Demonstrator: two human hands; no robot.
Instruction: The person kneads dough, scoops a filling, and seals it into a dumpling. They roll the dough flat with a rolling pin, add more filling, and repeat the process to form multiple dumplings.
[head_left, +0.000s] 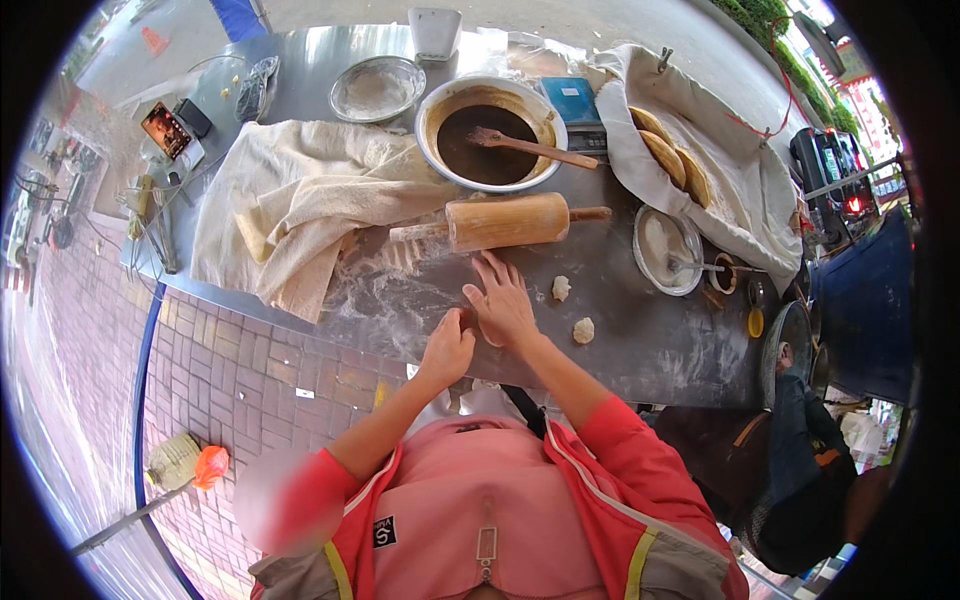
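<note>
My right hand (502, 304) lies palm down near the front of the metal worktable, fingers spread, just short of a wooden rolling pin (510, 223). Close beside it, my left hand (448, 349) is turned on its side with the fingers curled; whether anything is inside them is hidden. Flour (382, 300) dusts the tabletop to the left of both hands. To the right of my right hand sit a small lump of dough (560, 288) and a second dough lump (583, 331).
Behind the rolling pin stands a basin of dark paste (457, 180) with a wooden spatula (532, 146). Left is a crumpled cloth (300, 202). Right are a cloth-lined basket (720, 112) holding flatbreads (664, 157) and a bowl of pale powder or paste (660, 240). Another person's sleeve (791, 427) shows at right.
</note>
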